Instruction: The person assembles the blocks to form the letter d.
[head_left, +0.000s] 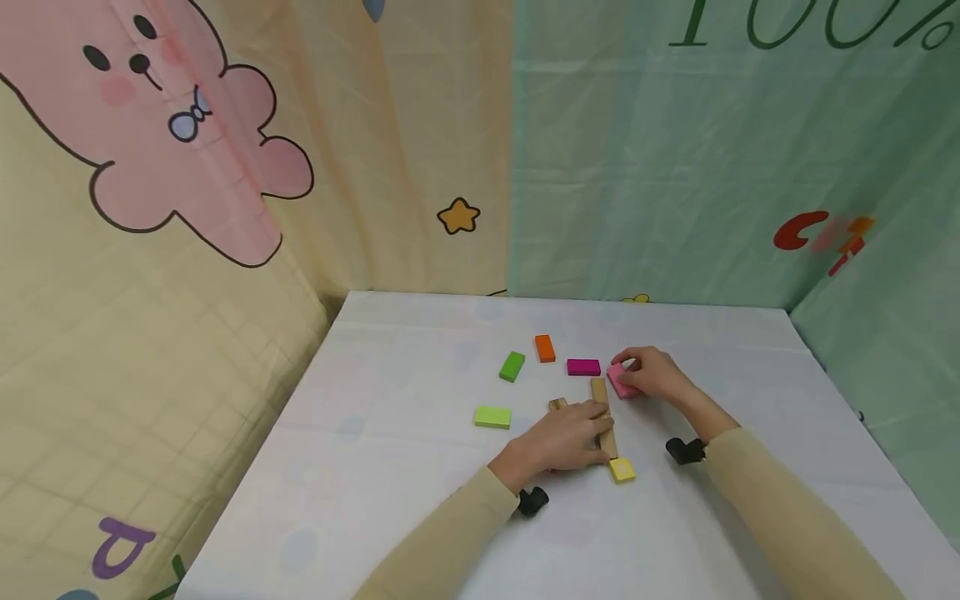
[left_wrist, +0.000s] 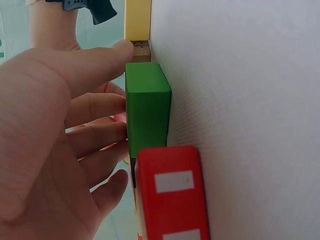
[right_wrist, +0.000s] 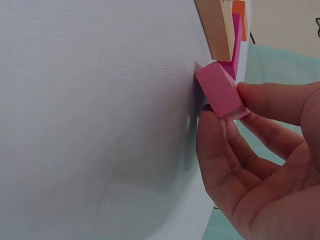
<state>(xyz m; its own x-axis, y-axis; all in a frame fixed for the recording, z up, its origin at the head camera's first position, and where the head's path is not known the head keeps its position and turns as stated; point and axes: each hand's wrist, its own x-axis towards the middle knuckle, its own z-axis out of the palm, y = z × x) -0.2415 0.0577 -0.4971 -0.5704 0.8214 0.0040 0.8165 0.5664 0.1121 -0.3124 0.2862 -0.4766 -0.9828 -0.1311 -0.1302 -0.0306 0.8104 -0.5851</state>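
My right hand (head_left: pixel 654 372) pinches a pink block (right_wrist: pixel 220 90) between thumb and fingertips, low over the white table. Beside it runs a long wooden bar (head_left: pixel 598 392), its far end close to the pink block in the right wrist view. Across that bar lies my left hand (head_left: pixel 566 437), fingers spread and resting on it, thumb by its near end. A yellow block (head_left: pixel 622 471) sits at that near end. In the left wrist view a green block (left_wrist: pixel 147 110) and a red block (left_wrist: pixel 175 200) with white patches stand by the fingers; from the head, the left hand mostly hides them.
Beyond the hands lie a magenta block (head_left: pixel 583 367), an orange block (head_left: pixel 545 348) and a green block (head_left: pixel 512 367). A lime block (head_left: pixel 492 417) is to the left. Another wooden piece (head_left: pixel 557 404) shows behind the left hand. Printed curtains (head_left: pixel 420 150) border the table (head_left: pixel 337 500).
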